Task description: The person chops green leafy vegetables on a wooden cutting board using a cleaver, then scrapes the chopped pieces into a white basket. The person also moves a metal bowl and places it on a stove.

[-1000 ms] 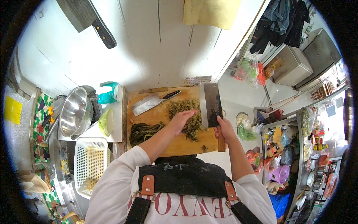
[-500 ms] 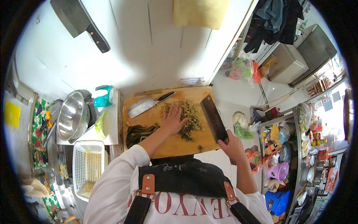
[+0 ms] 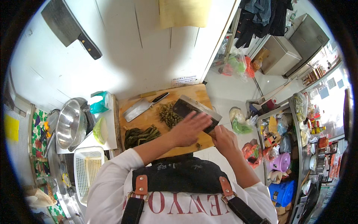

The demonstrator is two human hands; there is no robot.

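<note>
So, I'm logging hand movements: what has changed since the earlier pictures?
The right hand has swung the dark cleaver left, over part of the chopped greens; the left hand went rightward from the greens to the cleaver, contact unclear. Unchanged: the right-hand grip, shiny cleaver and leafy greens on the cutting board.

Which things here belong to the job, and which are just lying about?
In the work:
cleaver, in the right hand, left hand over its blade
chopped greens
dark leafy bunch, probably
wooden board

Seemingly lying about:
second cleaver
metal bowl
white basket
cabbage
</note>
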